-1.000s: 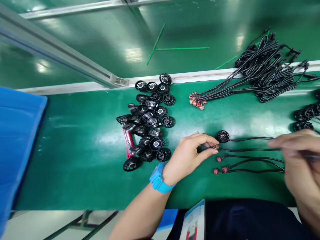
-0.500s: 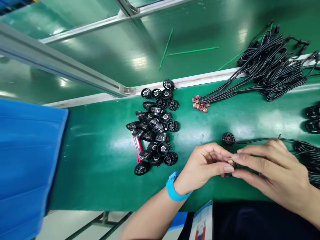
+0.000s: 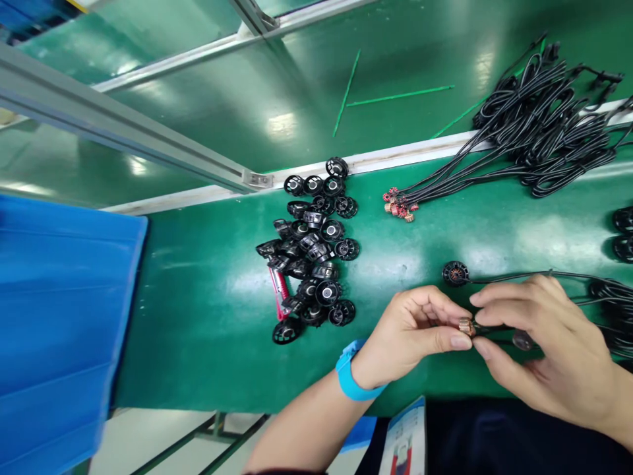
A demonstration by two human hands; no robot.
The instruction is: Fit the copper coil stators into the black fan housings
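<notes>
Left grip (image 3: 408,330) around copper coil (image 3: 465,326)

Bright blue band (image 3: 357,377) on left wrist; dark top (image 3: 494,435); badge (image 3: 406,439), white, blue, red.

1. Site: assembly workshop.
2. Green bench (image 3: 208,343); copper-coloured part (image 3: 466,326) in left hand (image 3: 410,323).
3. Left of it: grouped black round parts (image 3: 316,247).
4. Beyond right hand (image 3: 554,336): bundled cables (image 3: 519,128).
</notes>
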